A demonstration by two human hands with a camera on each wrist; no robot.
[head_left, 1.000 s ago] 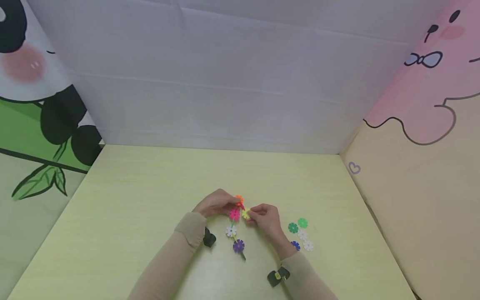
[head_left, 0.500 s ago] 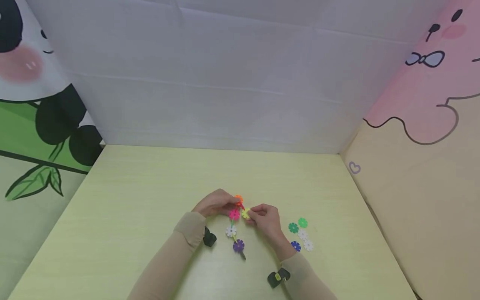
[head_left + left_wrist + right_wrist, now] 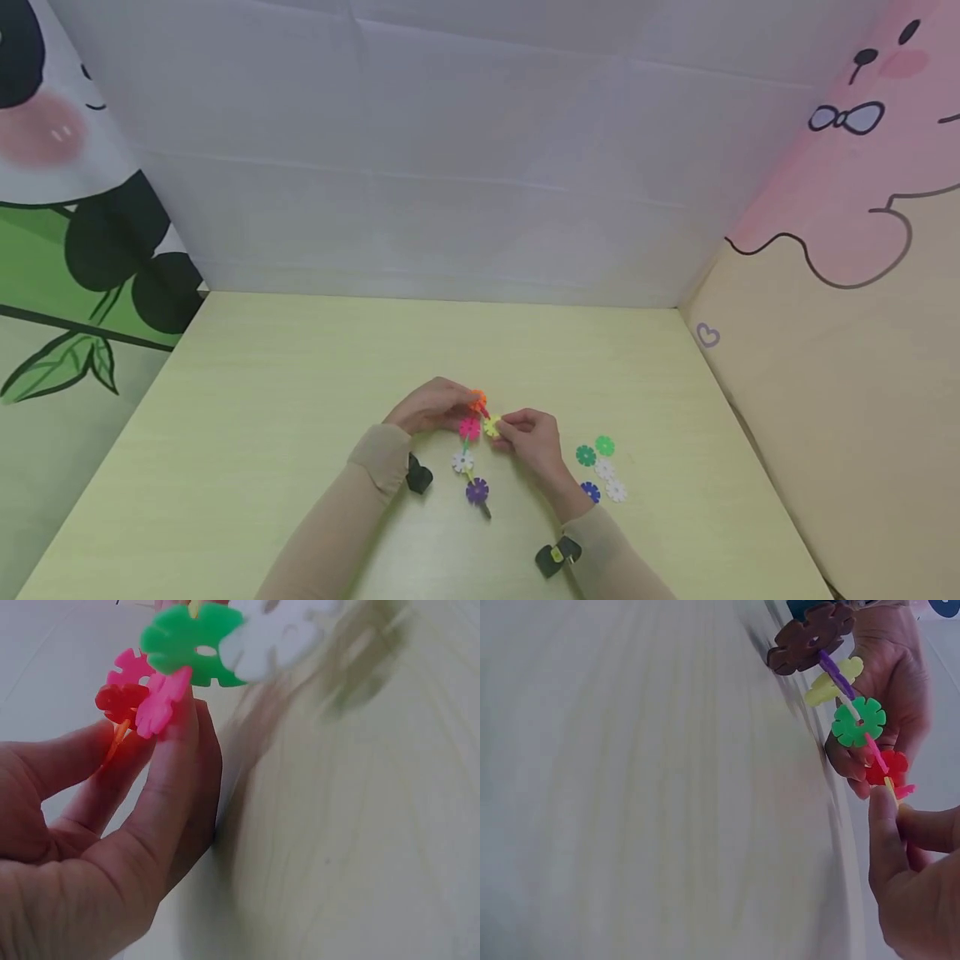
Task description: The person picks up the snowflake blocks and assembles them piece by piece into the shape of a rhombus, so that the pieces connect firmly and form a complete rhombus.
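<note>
A chain of notched plastic snowflake discs spans my two hands and trails toward me. My left hand (image 3: 433,407) pinches the orange disc (image 3: 478,399) at its far end. Between thumb and fingers, my right hand (image 3: 536,439) holds a yellow disc (image 3: 491,427) right at the red disc (image 3: 891,765). A pink disc (image 3: 469,429), a white disc (image 3: 462,461) and a purple disc (image 3: 477,491) follow down the chain, joined by edge-on pieces. One such piece is the green disc (image 3: 859,722); a brown disc (image 3: 810,637) ends the chain. The right fingertips hide part of the yellow disc.
Right of my right wrist lie loose discs: dark green (image 3: 586,456), light green (image 3: 604,446), blue (image 3: 591,492) and two white ones (image 3: 617,490). The pale wooden table (image 3: 300,358) meets a white cloth backdrop (image 3: 420,183) behind and printed side panels.
Both hands keep nearly the same place and hold on the discs. The head view shifts very slightly.
</note>
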